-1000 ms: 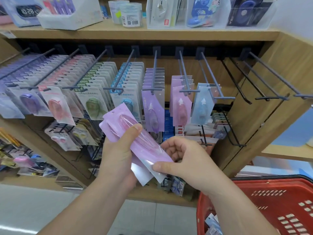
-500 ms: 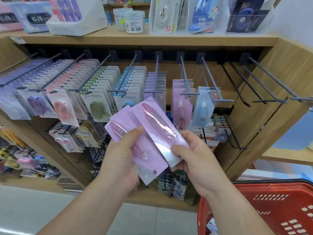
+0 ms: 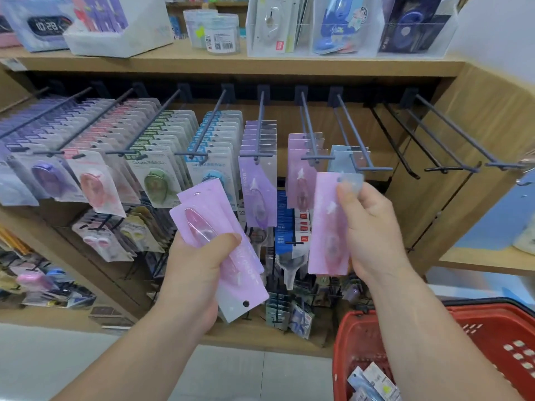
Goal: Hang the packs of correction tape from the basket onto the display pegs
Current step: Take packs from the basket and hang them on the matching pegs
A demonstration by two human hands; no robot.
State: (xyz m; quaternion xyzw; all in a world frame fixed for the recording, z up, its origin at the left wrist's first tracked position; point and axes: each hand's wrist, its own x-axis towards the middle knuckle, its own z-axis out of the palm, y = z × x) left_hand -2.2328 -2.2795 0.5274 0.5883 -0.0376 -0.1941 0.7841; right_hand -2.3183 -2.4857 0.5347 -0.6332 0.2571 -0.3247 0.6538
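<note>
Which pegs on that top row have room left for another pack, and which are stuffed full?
Bare: the dark pegs at far right, beside the wooden side panel. The pegs with pink packs and light blue packs, mid-right, hold few. The left pegs are crowded.

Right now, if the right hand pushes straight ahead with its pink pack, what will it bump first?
Probably the light blue packs hanging on the peg just beyond the pink pack that the right hand pinches; depth is hard to judge.
</note>
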